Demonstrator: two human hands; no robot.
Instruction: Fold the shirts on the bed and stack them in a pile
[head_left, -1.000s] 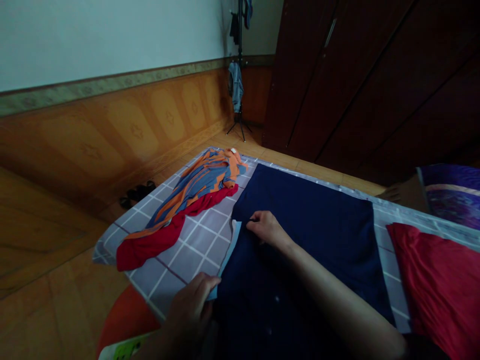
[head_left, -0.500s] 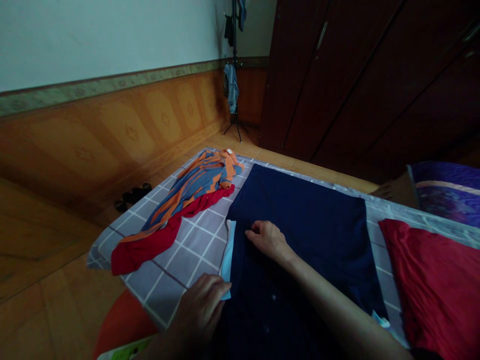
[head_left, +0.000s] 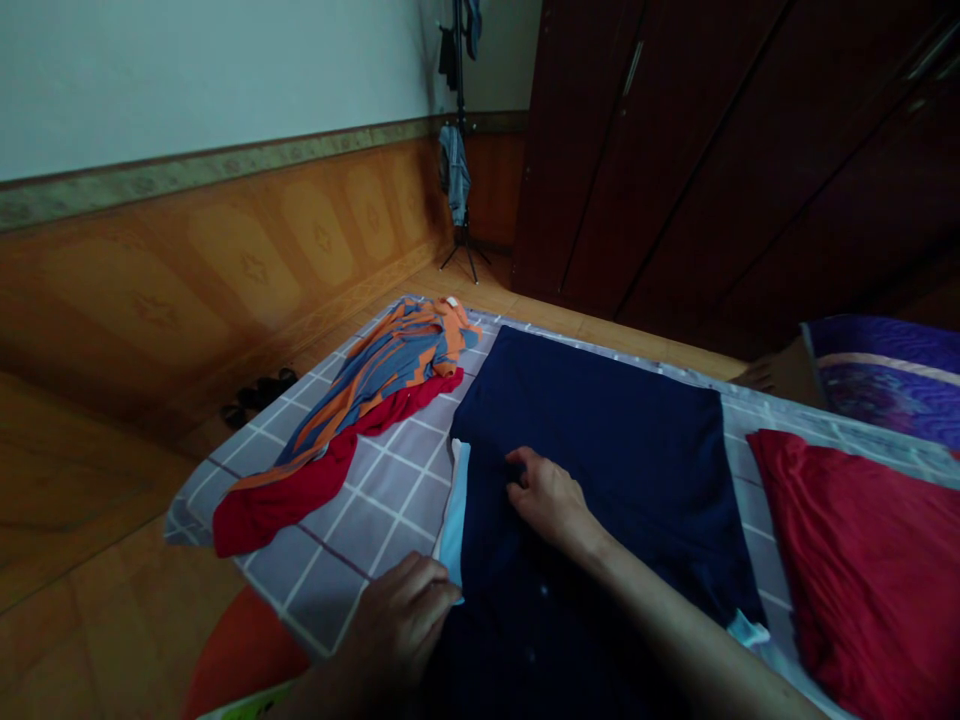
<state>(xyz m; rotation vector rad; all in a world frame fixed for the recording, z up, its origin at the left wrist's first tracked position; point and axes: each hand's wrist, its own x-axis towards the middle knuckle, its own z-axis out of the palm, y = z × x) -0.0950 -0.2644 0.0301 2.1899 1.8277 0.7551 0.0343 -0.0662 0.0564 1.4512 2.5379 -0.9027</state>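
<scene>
A checked grey sheet (head_left: 375, 500) covers the floor, and a large navy blue cloth (head_left: 615, 440) lies flat on its middle part, with a straight fold across where the right hand is. The cloth is smooth and dark, with a few small pale spots near the bottom. A light blue layer (head_left: 454, 520) shows as a narrow strip along its left edge, and a small piece of it also comes out at the lower right.

The right hand (head_left: 551, 495) comes in from the lower right with the forearm stretched across the cloth. It lies palm down with the fingers bent, and the fingertips press or pinch the fabric at the fold; I cannot tell if it really grips. The left hand (head_left: 401, 625) is at the bottom of the view, curled, with its fingers closed on the lower end of the light blue strip at the cloth's edge.

A red garment (head_left: 862, 570) lies to the right, cut off by the frame. An orange and blue striped garment (head_left: 382, 375) rests on a second red cloth (head_left: 277, 495) at the left. The room is dim, so fine details of the navy fabric are hard to see.
</scene>
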